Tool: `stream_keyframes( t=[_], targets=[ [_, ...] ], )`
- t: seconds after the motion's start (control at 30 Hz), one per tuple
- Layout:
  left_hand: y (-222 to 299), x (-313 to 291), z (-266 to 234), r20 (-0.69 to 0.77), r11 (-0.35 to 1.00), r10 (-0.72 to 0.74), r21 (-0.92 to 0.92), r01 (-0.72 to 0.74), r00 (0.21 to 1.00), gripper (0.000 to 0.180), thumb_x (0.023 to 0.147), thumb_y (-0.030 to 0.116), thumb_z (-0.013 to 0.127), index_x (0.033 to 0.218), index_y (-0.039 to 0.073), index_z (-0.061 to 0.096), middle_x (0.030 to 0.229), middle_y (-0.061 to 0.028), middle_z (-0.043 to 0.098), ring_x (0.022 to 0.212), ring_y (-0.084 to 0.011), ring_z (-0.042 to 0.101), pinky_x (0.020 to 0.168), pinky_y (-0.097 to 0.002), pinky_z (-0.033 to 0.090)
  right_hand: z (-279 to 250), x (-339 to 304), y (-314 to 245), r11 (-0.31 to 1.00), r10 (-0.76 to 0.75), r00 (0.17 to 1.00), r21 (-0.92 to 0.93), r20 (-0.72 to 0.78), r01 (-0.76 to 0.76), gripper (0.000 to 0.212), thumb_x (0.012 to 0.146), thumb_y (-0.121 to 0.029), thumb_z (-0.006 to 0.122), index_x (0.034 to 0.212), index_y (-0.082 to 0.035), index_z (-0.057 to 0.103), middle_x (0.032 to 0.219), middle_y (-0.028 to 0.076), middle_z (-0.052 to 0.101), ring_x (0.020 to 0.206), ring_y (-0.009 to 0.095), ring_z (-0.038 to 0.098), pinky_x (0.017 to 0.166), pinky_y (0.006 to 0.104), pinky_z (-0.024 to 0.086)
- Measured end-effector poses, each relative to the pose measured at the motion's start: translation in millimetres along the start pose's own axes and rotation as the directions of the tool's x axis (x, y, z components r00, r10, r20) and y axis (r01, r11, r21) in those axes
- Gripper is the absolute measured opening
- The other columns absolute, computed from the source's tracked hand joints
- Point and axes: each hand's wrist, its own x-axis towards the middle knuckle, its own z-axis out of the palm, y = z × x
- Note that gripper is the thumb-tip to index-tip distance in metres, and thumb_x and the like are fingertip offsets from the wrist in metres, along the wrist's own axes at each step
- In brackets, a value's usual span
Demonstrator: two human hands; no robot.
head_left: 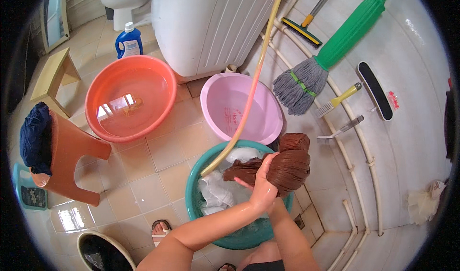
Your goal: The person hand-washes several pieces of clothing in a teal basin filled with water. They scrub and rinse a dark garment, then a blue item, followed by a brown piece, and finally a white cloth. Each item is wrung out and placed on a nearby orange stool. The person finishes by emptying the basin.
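Note:
A wet brown garment (290, 168), bunched and folded, is held over the right side of a teal basin (191, 194). My left hand (263, 187) grips it from the left, and one end of the cloth hangs down toward the water. Beneath it, my right hand (277, 205) reaches up against the bundle; the cloth and my left hand hide its fingers. White clothes (215, 192) lie in the cloudy, sudsy water of the basin. A yellowish hose (247, 108) runs down from above, its end at the basin's left rim.
Behind the teal basin stands a pink basin (208, 108); farther left, an orange basin (91, 112) holds water. An orange stool (72, 151) carries dark blue cloth (36, 136). A green-handled mop (302, 84) and brushes (340, 100) hang on the right wall. A bucket (84, 237) stands near left.

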Motion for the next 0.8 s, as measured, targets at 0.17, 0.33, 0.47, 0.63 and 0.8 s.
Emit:
stream_keyframes(
  t=[0.17, 0.33, 0.47, 0.63, 0.8],
  targets=[
    [20.6, 4.8, -22.9, -0.059, 0.847, -0.399, -0.405, 0.344, 0.915, 0.037, 0.094, 0.017, 0.044, 0.129, 0.010, 0.038, 0.126, -0.0033, 0.046, 0.113, -0.0157, 0.045, 0.098, -0.0314, 0.036, -3.9, 31.4, -19.6, 0.956, -0.132, 0.986, 0.252, -0.100, 0.153, 0.056, 0.091, -0.047, 0.038, 0.132, -0.009, 0.037, 0.135, 0.011, 0.038, 0.123, 0.029, 0.038, 0.100, 0.0432, 0.035],
    [15.4, 22.4, -101.4, -0.019, 0.889, -0.396, 0.244, 0.389, 0.918, 0.061, 0.086, 0.017, 0.059, 0.138, 0.010, 0.027, 0.131, -0.0087, 0.040, 0.117, -0.0195, 0.044, 0.100, -0.0359, 0.035, 24.3, 46.3, -89.5, 0.894, 0.060, 0.885, 0.419, -0.461, 0.157, 0.053, 0.091, -0.045, 0.037, 0.128, -0.007, 0.041, 0.128, 0.011, 0.044, 0.115, 0.029, 0.044, 0.095, 0.0432, 0.039],
    [34.3, 16.7, -134.8, 0.208, 0.665, -0.747, 0.212, 0.716, 0.631, 0.085, 0.079, 0.016, 0.068, 0.143, 0.012, 0.012, 0.138, -0.0155, 0.032, 0.122, -0.0275, 0.040, 0.101, -0.0454, 0.034, 40.6, 62.6, -115.9, 0.976, 0.006, 0.816, 0.182, -0.579, 0.122, 0.051, 0.090, -0.041, 0.039, 0.127, -0.006, 0.042, 0.127, 0.010, 0.045, 0.113, 0.027, 0.045, 0.094, 0.0410, 0.038],
    [28.9, 26.1, -110.3, 0.447, 0.532, -0.656, -0.297, 0.793, 0.608, 0.076, 0.084, 0.062, 0.041, 0.138, 0.010, 0.027, 0.139, -0.0066, 0.034, 0.119, -0.0265, 0.044, 0.099, -0.0486, 0.034, 43.5, 40.8, -99.4, 0.970, 0.142, 0.875, 0.240, -0.463, -0.030, 0.050, 0.089, -0.038, 0.042, 0.125, -0.004, 0.043, 0.126, 0.010, 0.046, 0.112, 0.026, 0.046, 0.094, 0.0394, 0.038],
    [21.2, 18.4, -101.2, -0.084, 0.739, -0.662, -0.237, 0.630, 0.745, 0.047, 0.087, 0.041, 0.050, 0.120, 0.007, 0.050, 0.119, -0.0077, 0.054, 0.107, -0.0215, 0.052, 0.093, -0.0377, 0.042, 46.7, 24.5, -57.5, 0.929, 0.270, 0.891, 0.341, -0.366, -0.141, 0.047, 0.091, -0.036, 0.039, 0.124, -0.003, 0.044, 0.122, 0.011, 0.049, 0.107, 0.027, 0.050, 0.092, 0.0393, 0.041]
  ],
)
